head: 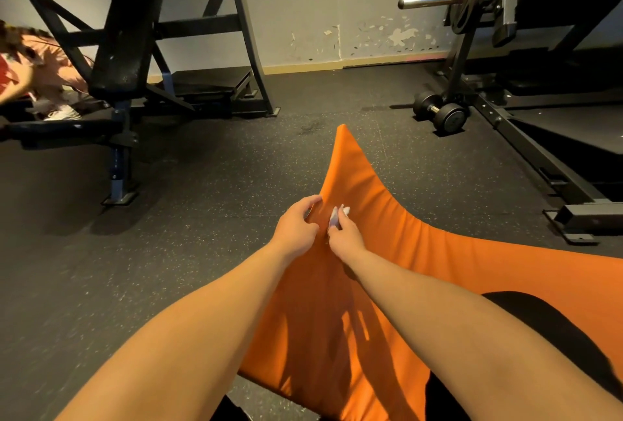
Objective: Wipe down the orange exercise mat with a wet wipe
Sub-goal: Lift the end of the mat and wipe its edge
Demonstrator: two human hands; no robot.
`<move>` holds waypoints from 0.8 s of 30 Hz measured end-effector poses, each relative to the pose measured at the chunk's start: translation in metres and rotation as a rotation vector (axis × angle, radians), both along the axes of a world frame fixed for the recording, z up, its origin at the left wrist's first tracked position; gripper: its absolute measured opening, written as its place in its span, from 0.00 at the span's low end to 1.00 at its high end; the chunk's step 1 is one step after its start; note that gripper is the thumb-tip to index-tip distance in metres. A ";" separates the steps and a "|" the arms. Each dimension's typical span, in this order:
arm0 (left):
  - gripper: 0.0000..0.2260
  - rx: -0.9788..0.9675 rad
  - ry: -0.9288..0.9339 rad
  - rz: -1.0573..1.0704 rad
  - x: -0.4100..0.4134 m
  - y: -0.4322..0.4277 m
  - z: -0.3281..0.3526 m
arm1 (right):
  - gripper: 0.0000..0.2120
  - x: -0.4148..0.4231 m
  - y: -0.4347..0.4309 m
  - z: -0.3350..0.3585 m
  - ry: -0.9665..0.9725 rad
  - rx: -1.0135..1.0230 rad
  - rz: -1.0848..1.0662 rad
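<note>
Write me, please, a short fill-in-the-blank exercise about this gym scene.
1. The right hand pinches a white ____.
2. The left hand grips the edge of the ____ mat.
3. Beside the rack lies a black ____.
Missing words: wipe; orange; dumbbell.

Floor (202,218): dark speckled rubber, bounded by a pale skirting at the far wall. Orange mat (421,269) is laid on it, centre to right. Black weight bench (128,33) is stood on it at left, foot plates flat. Black dumbbell (441,112) is laid at upper right, just beside the rack frame (539,164), whose base rails are set on the floor along the right side.
</note>
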State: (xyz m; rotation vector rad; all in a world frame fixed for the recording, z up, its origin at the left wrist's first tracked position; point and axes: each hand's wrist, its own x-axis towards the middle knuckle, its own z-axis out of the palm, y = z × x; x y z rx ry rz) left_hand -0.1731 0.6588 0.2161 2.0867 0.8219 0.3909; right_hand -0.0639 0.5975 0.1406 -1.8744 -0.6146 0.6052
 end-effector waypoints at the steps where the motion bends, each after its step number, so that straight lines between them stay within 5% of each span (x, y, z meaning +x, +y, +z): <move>1: 0.30 0.013 0.004 -0.007 -0.002 -0.001 0.000 | 0.28 0.001 0.004 0.003 0.017 0.034 0.002; 4: 0.28 0.049 -0.015 0.000 -0.006 -0.001 0.000 | 0.25 0.004 0.018 0.035 -0.020 0.206 -0.009; 14: 0.18 0.060 -0.083 0.117 -0.017 -0.002 0.011 | 0.23 -0.034 -0.014 0.035 -0.252 0.239 0.144; 20: 0.20 0.062 -0.056 0.086 -0.015 -0.013 0.010 | 0.24 -0.010 0.000 0.044 -0.051 0.256 0.087; 24: 0.20 0.013 -0.040 0.141 -0.022 -0.020 -0.002 | 0.27 -0.029 -0.011 0.005 0.103 0.020 0.101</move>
